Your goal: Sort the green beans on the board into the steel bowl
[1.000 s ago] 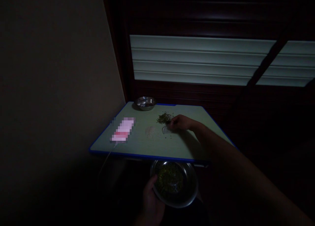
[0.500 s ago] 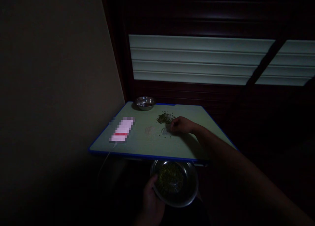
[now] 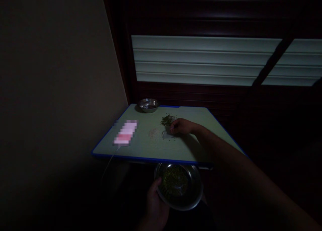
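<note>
My left hand (image 3: 157, 204) grips the left rim of a steel bowl (image 3: 196, 195), its thumb over the edge. Small green bits (image 3: 174, 180) cover the bowl's bottom, just below the table's front edge. Over the table my right hand (image 3: 184, 126) has its fingers closed on a small translucent flat piece (image 3: 166, 134) with a rounded edge; its exact kind is too dim to tell. Right behind it lies a loose pile of dark green bits (image 3: 166, 120). A thin patch of pale grains (image 3: 154, 133) is spread to the left of the translucent piece.
The pale green table (image 3: 141, 147) has a blue edge. At its back left stands another steel bowl (image 3: 148, 106) with something dark inside. A blurred-out phone (image 3: 125, 133) with a cable (image 3: 108, 164) lies at the left. A wall and dark slatted panels border the table.
My right hand has shifted a little to the left along the table with the translucent piece, towards the pale grains. My left hand and its bowl stay almost still.
</note>
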`<action>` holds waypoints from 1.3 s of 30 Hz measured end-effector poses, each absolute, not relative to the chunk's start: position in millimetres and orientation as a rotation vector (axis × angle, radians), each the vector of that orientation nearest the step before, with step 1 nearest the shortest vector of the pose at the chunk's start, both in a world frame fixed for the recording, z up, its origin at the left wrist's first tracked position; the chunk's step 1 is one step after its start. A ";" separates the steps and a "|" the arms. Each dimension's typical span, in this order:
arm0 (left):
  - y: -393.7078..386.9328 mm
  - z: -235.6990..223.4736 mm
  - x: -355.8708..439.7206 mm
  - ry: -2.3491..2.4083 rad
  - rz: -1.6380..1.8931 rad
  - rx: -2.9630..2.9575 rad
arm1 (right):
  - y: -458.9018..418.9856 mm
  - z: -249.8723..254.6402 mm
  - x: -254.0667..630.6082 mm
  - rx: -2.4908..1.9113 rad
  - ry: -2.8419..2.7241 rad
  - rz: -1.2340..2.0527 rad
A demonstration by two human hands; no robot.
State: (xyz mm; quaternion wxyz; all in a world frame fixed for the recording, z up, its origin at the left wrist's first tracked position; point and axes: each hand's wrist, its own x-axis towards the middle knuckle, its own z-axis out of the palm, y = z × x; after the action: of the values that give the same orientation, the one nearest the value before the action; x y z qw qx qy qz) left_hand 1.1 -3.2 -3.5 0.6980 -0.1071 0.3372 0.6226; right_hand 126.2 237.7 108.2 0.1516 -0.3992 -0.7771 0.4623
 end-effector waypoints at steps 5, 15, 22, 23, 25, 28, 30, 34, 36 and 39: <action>-2.5 -3.7 1.3 0.749 1.408 -0.223 | 235.2 117.1 127.0 -1.125 -2.330 1.330; -2.3 -7.6 1.1 0.743 1.392 -0.223 | 235.4 113.3 129.6 -1.003 -2.364 1.329; -2.1 -4.1 0.4 0.741 1.375 -0.224 | 233.4 111.3 128.1 -0.982 -2.356 1.327; -1.9 -3.6 0.6 0.742 1.379 -0.226 | 233.7 111.4 128.1 -0.978 -2.365 1.322; -1.5 -3.6 0.9 0.760 1.386 -0.237 | 234.7 111.6 129.1 -0.966 -2.388 1.311; -1.6 -5.6 1.1 0.764 1.387 -0.243 | 236.0 112.0 133.2 -0.969 -2.399 1.346; -2.1 -7.1 1.0 0.744 1.389 -0.229 | 236.2 112.1 136.4 -0.989 -2.390 1.368; -2.7 -7.4 1.0 0.743 1.393 -0.227 | 234.2 112.2 139.7 -1.009 -2.398 1.306; -2.5 -5.7 1.2 0.740 1.395 -0.221 | 232.2 112.2 139.5 -1.013 -2.401 1.264; -2.4 -2.3 1.5 0.755 1.384 -0.230 | 228.2 112.8 138.8 -1.016 -2.400 1.274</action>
State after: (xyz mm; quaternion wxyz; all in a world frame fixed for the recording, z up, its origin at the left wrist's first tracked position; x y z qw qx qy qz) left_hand 1.5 -2.4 -2.3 0.6992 -0.1032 0.3389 0.6210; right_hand 138.8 228.2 112.8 0.1201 -0.3478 -0.8212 0.4361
